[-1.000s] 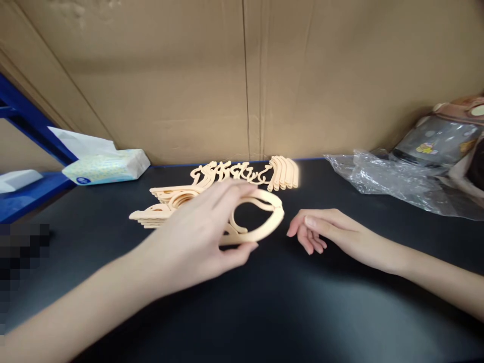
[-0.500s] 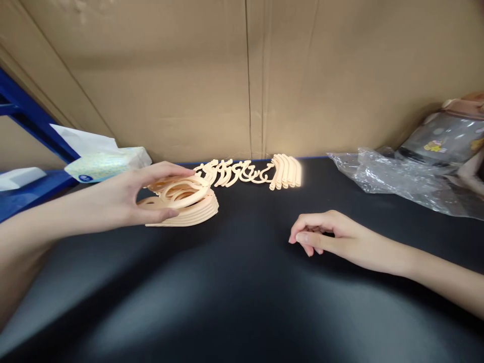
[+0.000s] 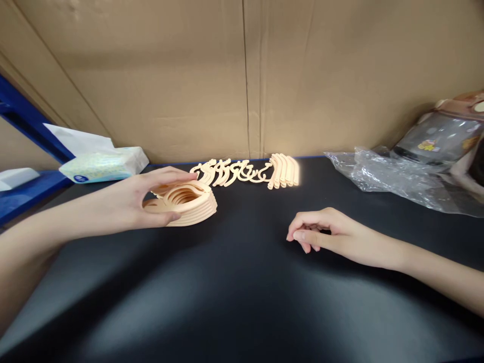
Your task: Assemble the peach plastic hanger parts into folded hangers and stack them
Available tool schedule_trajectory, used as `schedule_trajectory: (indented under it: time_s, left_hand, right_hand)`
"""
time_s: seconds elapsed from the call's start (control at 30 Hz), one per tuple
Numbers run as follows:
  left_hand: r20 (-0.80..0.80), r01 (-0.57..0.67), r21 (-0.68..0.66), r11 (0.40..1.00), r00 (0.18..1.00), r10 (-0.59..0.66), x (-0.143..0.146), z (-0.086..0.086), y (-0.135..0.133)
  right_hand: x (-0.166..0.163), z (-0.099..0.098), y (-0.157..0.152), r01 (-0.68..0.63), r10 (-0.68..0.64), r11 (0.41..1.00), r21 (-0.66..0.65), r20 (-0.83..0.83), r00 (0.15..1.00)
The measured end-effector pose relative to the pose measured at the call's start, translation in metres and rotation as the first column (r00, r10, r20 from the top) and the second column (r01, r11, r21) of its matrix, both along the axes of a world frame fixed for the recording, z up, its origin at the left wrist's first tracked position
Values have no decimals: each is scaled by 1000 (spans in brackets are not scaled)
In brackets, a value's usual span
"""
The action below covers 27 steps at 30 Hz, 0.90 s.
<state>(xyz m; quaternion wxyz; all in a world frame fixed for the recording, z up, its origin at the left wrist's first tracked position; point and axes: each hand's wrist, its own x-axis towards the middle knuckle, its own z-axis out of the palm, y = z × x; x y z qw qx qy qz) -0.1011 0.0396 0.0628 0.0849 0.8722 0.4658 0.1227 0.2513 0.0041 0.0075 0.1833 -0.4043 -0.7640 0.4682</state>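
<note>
My left hand (image 3: 185, 195) is wrapped round a stack of nested, curved beige plastic pieces (image 3: 198, 209) that look like hanger parts. Its fingers lie along the far side and its thumb presses on the near side. The hand hides the left end of this stack. Behind it, a row of beige hooks (image 3: 227, 172) runs toward a small bundle of curved beige bars (image 3: 283, 171). My right hand (image 3: 321, 229) rests over the black table surface, fingers loosely curled with the thumb against them; nothing shows in it.
A tissue pack (image 3: 104, 164) with a sheet sticking out stands at the left, beside a blue metal frame (image 3: 28, 126). Crumpled clear plastic (image 3: 393, 176) and a transparent container (image 3: 434, 136) are at the right. Cardboard (image 3: 170, 75) walls off the back of the black table (image 3: 234, 282).
The top curved piece, tilted in my left hand before, now lies flush on the stack. My right hand stays curled in nearly the same place. The view has shifted slightly.
</note>
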Motion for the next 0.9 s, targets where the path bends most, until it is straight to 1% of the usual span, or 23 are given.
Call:
schedule_trajectory:
  time_s: [0.23,0.4,0.6,0.73,0.8,0.9]
  left_hand:
    - [-11,19,12,1000,1000,-19,-4,-3,4]
    - [-62,48,2,999,997,-48,-7,-3,7]
    - [-35,2,-37,999,999,-3,-4,-2,6]
    - [-8,-46,-112,993,999,45,-7,-4,9]
    - [-15,-77,-147,986,997,76,-8,-4,10]
    - [-26,-95,-156,983,995,92,-10,-5,10]
  right_hand:
    - [0,0,0,-12,12,1000,-4,-6,1000]
    - [1,0,0,-9,9,1000,-4,0,1000]
    - [1,1,0,-12,12,1000,4,9,1000]
    - [2,0,0,-16,16,1000,4,14,1000]
    - [2,0,0,-19,19,1000,2,12,1000]
    - [2,0,1,-21,21,1000,4,18,1000]
